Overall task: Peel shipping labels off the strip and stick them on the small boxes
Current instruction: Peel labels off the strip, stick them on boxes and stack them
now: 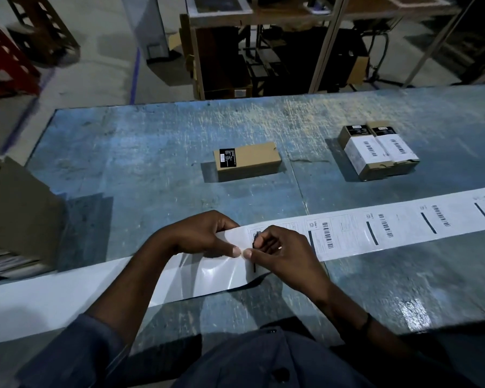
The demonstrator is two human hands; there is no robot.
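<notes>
Strip [375,228]: lies across the counter [151,141] in front of me, printed labels running off to my right.
Left hand [205,236]: pinches the strip's bare backing.
Right hand [280,250]: pinches the first label [254,230] at its edge, thumb tip beside my left thumb.
Plain box [247,161]: mid-counter, beyond my hands.
Labelled boxes [375,152]: two, touching, farther right.

We see a dark blue-grey shirt [263,362] with a buttoned front, two round dark buttons [281,374] showing down its middle. Its left sleeve [95,343] sits bunched in soft folds near the elbow, and below it we find the forearms [151,275] bare down to the left hand [205,233] and the right hand [283,252]. On the right wrist we make out a thin dark band [366,322]; whether it is a watch or a plain strap we cannot tell.
</notes>
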